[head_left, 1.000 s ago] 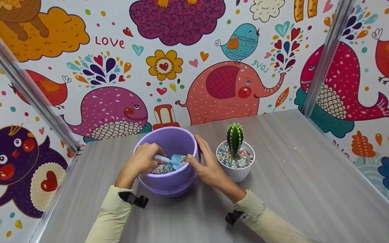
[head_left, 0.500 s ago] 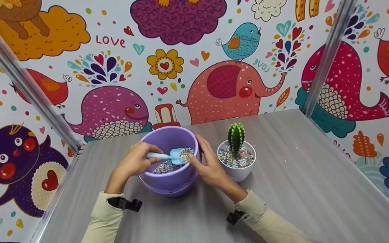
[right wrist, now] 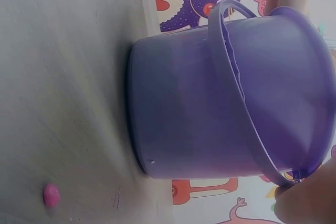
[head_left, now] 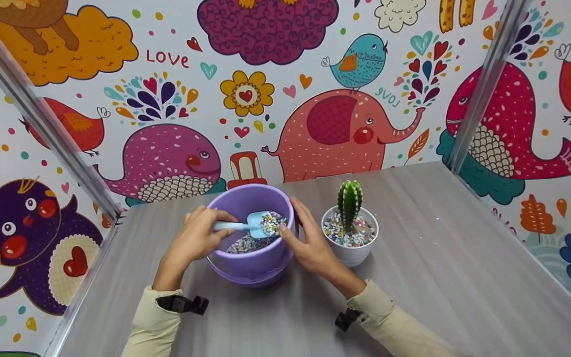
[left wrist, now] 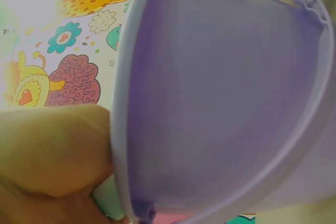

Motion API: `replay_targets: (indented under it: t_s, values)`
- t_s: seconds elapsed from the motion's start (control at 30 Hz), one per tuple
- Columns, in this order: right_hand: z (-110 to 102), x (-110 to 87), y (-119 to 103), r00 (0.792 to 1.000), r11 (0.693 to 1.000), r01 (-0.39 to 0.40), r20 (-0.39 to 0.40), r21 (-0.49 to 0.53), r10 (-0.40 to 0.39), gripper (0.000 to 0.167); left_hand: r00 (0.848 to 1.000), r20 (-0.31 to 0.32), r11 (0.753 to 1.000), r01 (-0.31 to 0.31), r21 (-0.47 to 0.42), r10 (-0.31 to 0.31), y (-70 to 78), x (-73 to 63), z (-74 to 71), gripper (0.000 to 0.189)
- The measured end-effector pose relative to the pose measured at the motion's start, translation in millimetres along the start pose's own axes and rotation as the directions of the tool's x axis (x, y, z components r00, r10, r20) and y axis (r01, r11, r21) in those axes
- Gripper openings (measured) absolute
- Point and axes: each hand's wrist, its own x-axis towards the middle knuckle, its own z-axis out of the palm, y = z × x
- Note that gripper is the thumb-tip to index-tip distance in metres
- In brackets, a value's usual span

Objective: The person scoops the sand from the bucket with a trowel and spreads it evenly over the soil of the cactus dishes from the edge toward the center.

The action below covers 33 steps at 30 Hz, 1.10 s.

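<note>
A purple bucket (head_left: 251,267) stands on the table with multicoloured pebbles (head_left: 246,244) inside. My left hand (head_left: 191,238) reaches over its left rim and grips the handle of a light blue scoop (head_left: 254,224), whose blade carries a heap of pebbles within the bucket's mouth. On the opposite side my right hand (head_left: 313,248) holds the bucket, thumb at the rim and fingers along the outer wall. The left wrist view has the bucket's wall (left wrist: 226,93) filling most of it, with the scoop handle (left wrist: 109,198) under the hand.
Just right of the bucket, a white pot (head_left: 352,255) holds a green cactus (head_left: 349,204) set in coloured pebbles. A pink pebble (right wrist: 51,195) lies on the table (right wrist: 58,87). Patterned wall panels rise behind the table and at both sides.
The left hand has drawn back left and raised the scoop from the pebbles, and its blade now shows a heaped load. The right hand has stayed at the bucket's rim.
</note>
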Motion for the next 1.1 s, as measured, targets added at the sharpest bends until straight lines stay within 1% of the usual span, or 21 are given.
replay_targets:
  t_s: [0.07, 0.13, 0.27, 0.37, 0.47, 0.63, 0.77, 0.97, 1.1]
  values:
    - [-1, -0.4, 1, 1.0, 1.0, -0.002, 0.006, 0.015, 0.001, 0.078, 1.0, -0.007, 1.0, -0.005, -0.001, 0.005, -1.0, -1.5, -0.8, 0.018]
    - [-1, -0.8, 1, 1.0, 1.0, 0.001, 0.008, 0.029, -0.001, 0.078, 0.999, -0.018, 1.0, -0.029, 0.002, 0.029, -1.9, -3.1, -1.7, 0.018]
    - [-3, -2.1, 3, 1.0, 0.999, -0.005, 0.017, 0.037, 0.004, 0.079, 0.998, -0.041, 0.999, -0.052, -0.003, 0.052, -2.3, -6.3, -2.7, 0.018]
    - [-5, -2.6, 4, 1.0, 1.0, -0.007, 0.028, 0.029, 0.006, 0.081, 0.997, -0.056, 0.999, -0.044, -0.011, 0.043, -1.8, -9.0, -2.7, 0.018]
    - [-7, -3.0, 4, 0.999, 0.999, 0.014, 0.031, 0.031, -0.015, 0.08, 0.997, -0.065, 0.999, -0.036, -0.013, 0.035, -1.1, -11.0, -2.1, 0.019]
    - [-14, -6.4, 5, 0.997, 0.999, 0.054, 0.052, 0.006, -0.054, 0.071, 0.997, -0.069, 1.0, -0.02, -0.012, 0.019, 0.1, -12.7, -0.4, 0.022]
    - [-21, -12.6, 5, 0.995, 0.997, 0.074, 0.068, -0.006, -0.073, 0.066, 0.997, -0.079, 1.0, -0.013, -0.021, 0.011, 1.7, -13.4, -0.2, 0.022]
    - [-35, -28.6, -1, 0.993, 0.997, 0.073, 0.093, -0.009, -0.072, 0.065, 0.995, -0.103, 0.999, -0.016, -0.031, 0.012, 4.3, -16.8, -4.1, 0.022]
    - [-51, -39.9, -4, 0.993, 0.996, 0.075, 0.091, -0.053, -0.07, 0.063, 0.992, -0.129, 0.999, -0.011, -0.039, 0.006, 6.1, -20.3, -7.3, 0.021]
